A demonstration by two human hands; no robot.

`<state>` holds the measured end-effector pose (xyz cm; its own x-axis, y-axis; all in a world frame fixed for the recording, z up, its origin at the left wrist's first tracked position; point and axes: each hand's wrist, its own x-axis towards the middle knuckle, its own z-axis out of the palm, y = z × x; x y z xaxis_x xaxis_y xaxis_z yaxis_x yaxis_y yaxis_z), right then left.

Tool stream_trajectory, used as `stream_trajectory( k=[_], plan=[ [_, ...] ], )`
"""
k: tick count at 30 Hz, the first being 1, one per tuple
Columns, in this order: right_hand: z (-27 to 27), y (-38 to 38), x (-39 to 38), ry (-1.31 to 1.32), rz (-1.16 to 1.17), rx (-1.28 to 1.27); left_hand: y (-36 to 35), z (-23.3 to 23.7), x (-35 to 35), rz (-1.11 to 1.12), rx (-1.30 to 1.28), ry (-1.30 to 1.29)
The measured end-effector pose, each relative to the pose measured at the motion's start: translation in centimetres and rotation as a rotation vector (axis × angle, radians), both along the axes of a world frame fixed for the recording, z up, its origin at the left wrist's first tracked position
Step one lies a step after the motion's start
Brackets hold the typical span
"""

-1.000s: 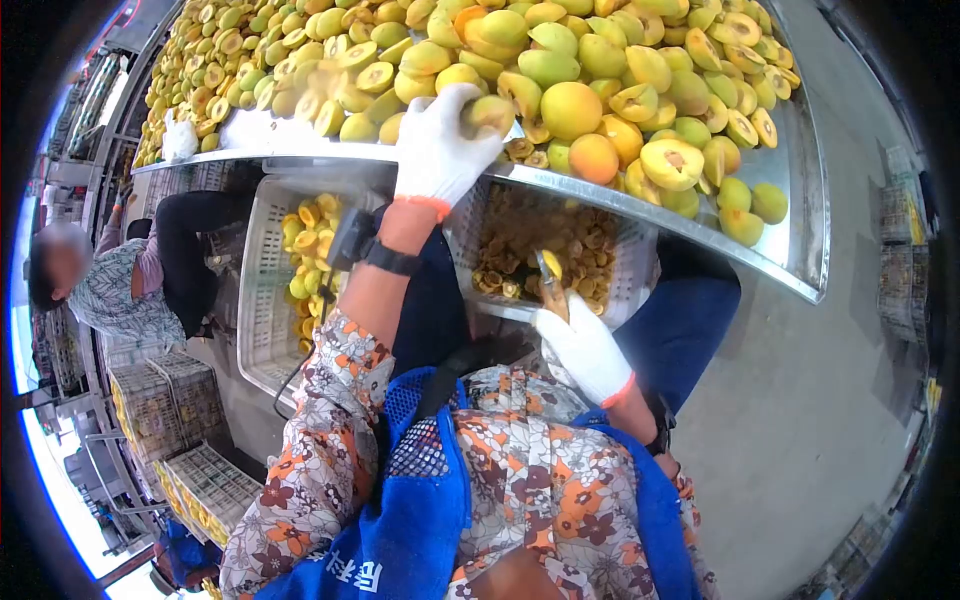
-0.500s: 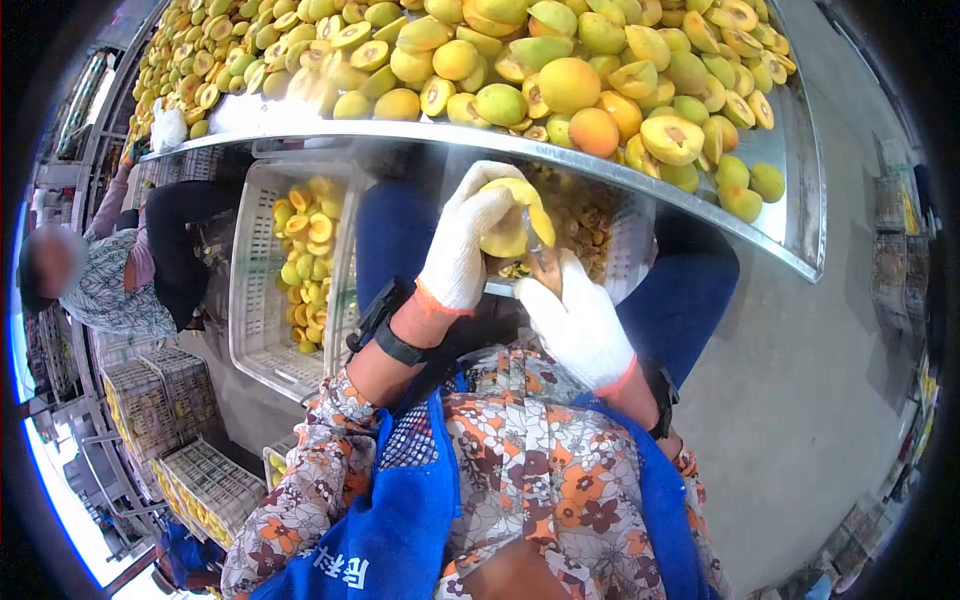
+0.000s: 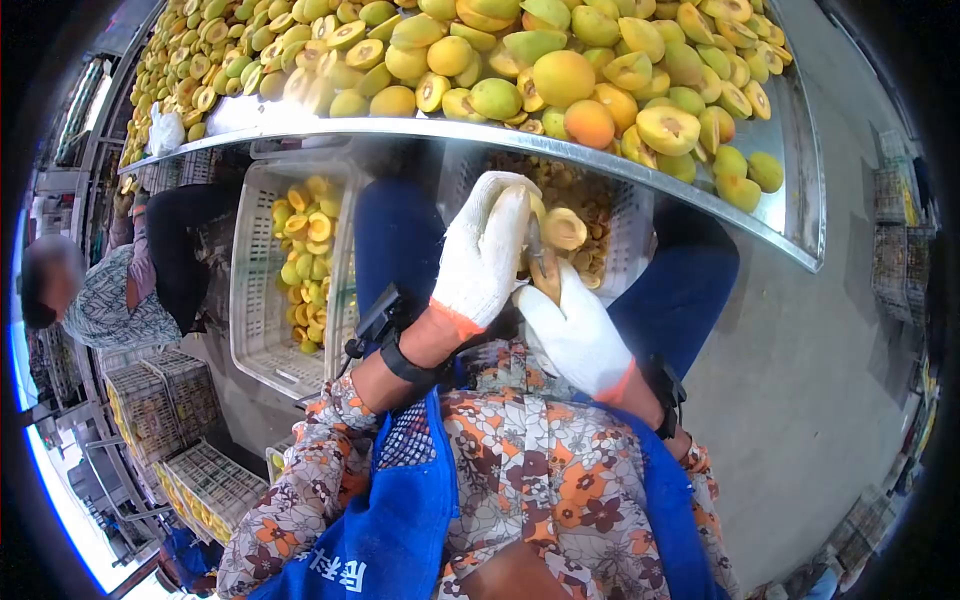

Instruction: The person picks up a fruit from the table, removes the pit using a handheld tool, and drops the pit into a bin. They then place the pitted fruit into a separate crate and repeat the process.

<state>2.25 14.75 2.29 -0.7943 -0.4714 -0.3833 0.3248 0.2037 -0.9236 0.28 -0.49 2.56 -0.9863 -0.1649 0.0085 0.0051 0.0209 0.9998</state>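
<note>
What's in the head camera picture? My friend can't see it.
Two white-gloved hands meet over a crate: the left hand grips a yellow fruit, and the right hand holds a knife against it. Above, a metal table holds piled fruit.

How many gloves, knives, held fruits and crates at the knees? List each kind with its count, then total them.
gloves: 2 (left hand, right hand)
knife: 1
fruit in hand: 1
crates: 2 (crate of halves, crate of pits)
total: 6
</note>
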Motion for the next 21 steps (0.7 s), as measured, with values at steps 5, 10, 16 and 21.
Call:
stream_trajectory(
  k=[5,10,16,21],
  plan=[
    [0.2,0.6,0.1,-0.212,0.010,-0.055,0.8,0.1,0.6,0.031,-0.117,-0.018],
    [0.6,0.4,0.1,-0.108,0.006,-0.070,0.6,0.9,0.4,-0.007,-0.134,-0.012],
    [0.7,0.7,-0.4,-0.343,0.011,-0.141,0.3,1.8,-0.3,-0.072,-0.156,-0.113],
    [0.2,1.2,-0.4,-0.277,0.000,-0.234,0.7,0.2,-0.7,-0.075,-0.235,0.004]
  ],
)
